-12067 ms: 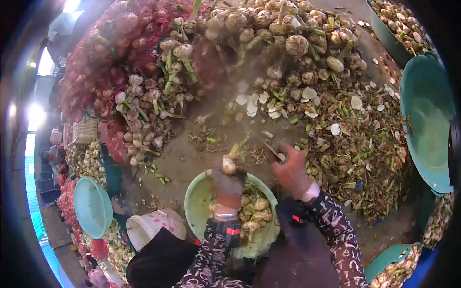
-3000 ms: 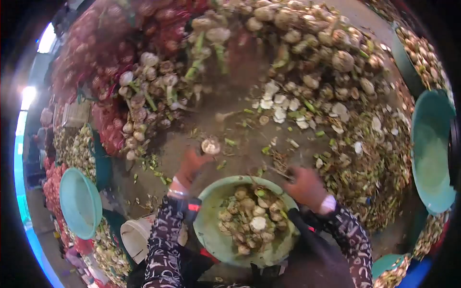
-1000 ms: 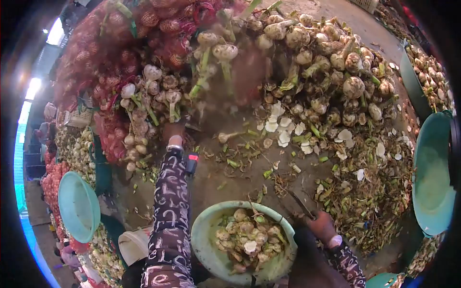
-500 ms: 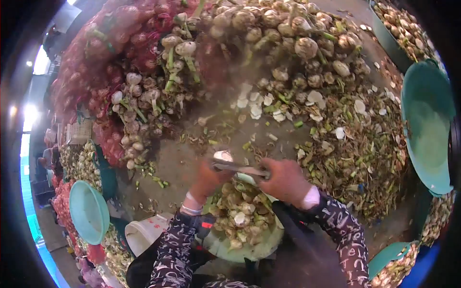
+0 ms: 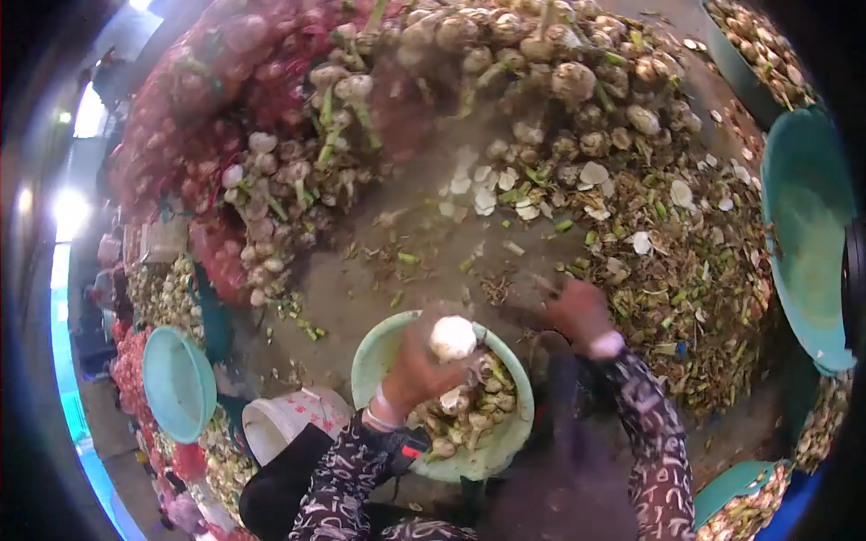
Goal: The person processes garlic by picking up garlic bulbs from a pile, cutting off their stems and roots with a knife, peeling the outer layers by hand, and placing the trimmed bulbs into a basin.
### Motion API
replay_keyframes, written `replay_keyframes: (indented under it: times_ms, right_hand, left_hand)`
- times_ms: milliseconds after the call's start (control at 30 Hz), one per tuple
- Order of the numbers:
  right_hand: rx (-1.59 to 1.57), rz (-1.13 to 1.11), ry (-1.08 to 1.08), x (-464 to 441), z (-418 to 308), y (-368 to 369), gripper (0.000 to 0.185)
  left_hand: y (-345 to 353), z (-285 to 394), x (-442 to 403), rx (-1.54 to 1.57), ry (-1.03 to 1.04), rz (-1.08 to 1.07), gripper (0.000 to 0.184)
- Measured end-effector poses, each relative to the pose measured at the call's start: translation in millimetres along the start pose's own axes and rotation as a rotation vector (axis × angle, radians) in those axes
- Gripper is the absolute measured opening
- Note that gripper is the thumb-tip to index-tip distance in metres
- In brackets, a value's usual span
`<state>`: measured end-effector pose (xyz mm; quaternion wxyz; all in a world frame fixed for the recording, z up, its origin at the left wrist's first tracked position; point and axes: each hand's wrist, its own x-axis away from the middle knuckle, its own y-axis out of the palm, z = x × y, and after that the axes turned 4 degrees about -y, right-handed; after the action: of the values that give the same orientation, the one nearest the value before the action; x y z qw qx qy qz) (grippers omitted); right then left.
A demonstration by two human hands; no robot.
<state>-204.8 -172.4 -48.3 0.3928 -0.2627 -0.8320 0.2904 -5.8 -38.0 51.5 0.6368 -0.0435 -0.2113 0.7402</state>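
Over the pale green basin (image 5: 365, 361), my left hand (image 5: 417, 374) has its fingers closed round a trimmed white garlic bulb (image 5: 453, 338), its pale face turned up. More garlic bulbs (image 5: 483, 419) lie in the basin below. Off to the right, above the floor beside the trimmings, my right hand (image 5: 579, 314) is closed, apart from the bulb. A knife runs out from it to the left, badly smeared by motion, so its blade and tip are hard to make out.
A big heap of untrimmed garlic (image 5: 505, 54) rises ahead, with red net sacks (image 5: 216, 108) on its left. Stalk and skin trimmings (image 5: 667, 307) cover the right side. A white bucket (image 5: 311, 415) and a teal basin (image 5: 180, 383) stand left; a large green tub (image 5: 812, 243) leans right.
My hands have moved apart: the right, with the knife, went right and up. My left hand lowered and turned the bulb over the basin, which shows more fully.
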Motion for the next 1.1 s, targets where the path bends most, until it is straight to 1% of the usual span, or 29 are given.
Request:
replay_keyframes:
  times_ms: [33, 67, 100, 133, 167, 200, 233, 267, 300, 333, 367, 400, 433, 467, 500, 533, 600, 633, 700, 733, 767, 833, 867, 900, 933, 967, 1033, 1067, 1100]
  right_hand:
    - [-0.063, 0.182, -0.080, 11, 12, 1, 0.039]
    - [-0.125, 0.384, -0.140, 20, 20, 0, 0.047]
    - [-0.118, 0.411, -0.126, 22, 25, 0, 0.047]
    - [-0.120, 0.345, -0.082, 21, 31, 8, 0.046]
    - [-0.130, 0.258, -0.042, 19, 34, 23, 0.046]
    - [-0.262, 0.286, -0.067, 20, 29, 31, 0.040]
    - [-0.264, 0.280, -0.066, 25, 25, 34, 0.040]
    - [-0.402, 0.271, -0.055, 27, 17, 35, 0.039]
    - [-0.542, 0.264, -0.046, 27, 6, 29, 0.038]
    - [-0.546, 0.269, -0.048, 25, 0, 27, 0.038]
    - [-0.551, 0.351, -0.101, 20, -4, 24, 0.039]
    - [-0.551, 0.430, -0.154, 15, -9, 19, 0.040]
    - [-0.551, 0.426, -0.153, 21, -28, -2, 0.040]
    - [-0.717, 0.552, -0.206, 36, -58, -38, 0.040]
    - [-0.879, 0.679, -0.265, 43, -75, -58, 0.040]
    - [-0.876, 0.677, -0.274, 34, -71, -42, 0.040]
    - [-0.415, 0.060, -0.121, 9, -53, 10, 0.043]
    - [-0.310, 0.085, -0.180, 17, -45, 21, 0.044]
    - [-0.333, 0.067, -0.139, 31, -20, 29, 0.042]
    - [-0.478, 0.011, -0.024, 40, -10, 31, 0.039]
    - [-0.466, 0.008, 0.044, 37, 9, 42, 0.040]
    - [-0.343, 0.013, 0.008, 41, 12, 27, 0.047]
    - [-0.333, 0.015, 0.008, 40, 15, 27, 0.047]
    - [-0.301, 0.005, 0.060, 39, 17, 31, 0.049]
    - [-0.271, -0.002, 0.112, 37, 17, 33, 0.051]
    - [-0.265, 0.003, 0.113, 37, 11, 32, 0.051]
    - [-0.084, 0.007, 0.338, 36, -5, 31, 0.045]
    - [-0.057, -0.042, 0.361, 32, -3, 37, 0.044]
    - [-0.052, -0.041, 0.375, 32, 7, 48, 0.044]
  left_hand:
    - [4, 1, 1, 0.067, -0.112, 0.048, 0.040]
    - [4, -1, -3, 0.067, -0.098, 0.038, 0.040]
    - [5, -5, -12, -0.005, -0.030, 0.093, 0.039]
    - [7, -8, -18, -0.074, 0.029, 0.155, 0.038]
    - [9, -9, -17, -0.073, 0.024, 0.151, 0.038]
    - [11, -10, -14, 0.235, -0.122, 0.272, 0.033]
    - [12, -10, -13, 0.544, -0.259, 0.391, 0.029]
    - [14, -32, -12, 0.699, -0.200, 0.413, 0.013]
    - [16, -42, -11, 0.698, -0.190, 0.411, 0.013]
    - [19, -50, -9, 1.012, -0.167, 0.385, 0.011]
    - [22, -58, -8, 1.326, -0.142, 0.353, 0.014]
    - [25, -66, -9, 1.437, -0.201, 0.378, 0.018]
    - [29, -69, -10, 1.438, -0.204, 0.380, 0.018]
    - [31, -70, -11, 1.576, -0.255, 0.394, 0.018]
    - [34, -70, -13, 1.717, -0.300, 0.407, 0.018]
    - [36, -59, -14, 1.721, -0.291, 0.410, 0.018]
    - [32, -28, -15, 1.822, -0.303, 0.308, 0.024]
    - [23, -13, -14, 1.822, -0.272, 0.301, 0.024]
    - [7, 9, -1, 1.095, -0.266, -0.094, 0.035]
    - [-18, 18, 1, 0.721, -0.266, -0.397, 0.043]
    - [-32, 3, -9, 0.307, -0.207, -0.789, 0.047]
    - [-62, -17, -23, -0.058, -0.186, -0.794, 0.049]
    - [-77, -41, -31, -0.031, -0.344, -0.536, 0.055]
    - [-95, -65, -52, -0.349, -0.322, -0.211, 0.054]
    - [-104, -57, -75, -0.348, -0.417, 0.055, 0.053]
    - [-113, -48, -99, -0.312, -0.493, 0.331, 0.055]
    - [-162, -180, -165, -0.081, -0.388, 0.548, 0.051]
    - [-176, -191, -187, -0.074, -0.387, 0.539, 0.051]
    - [-185, -200, -208, -0.386, -0.540, 0.582, 0.051]
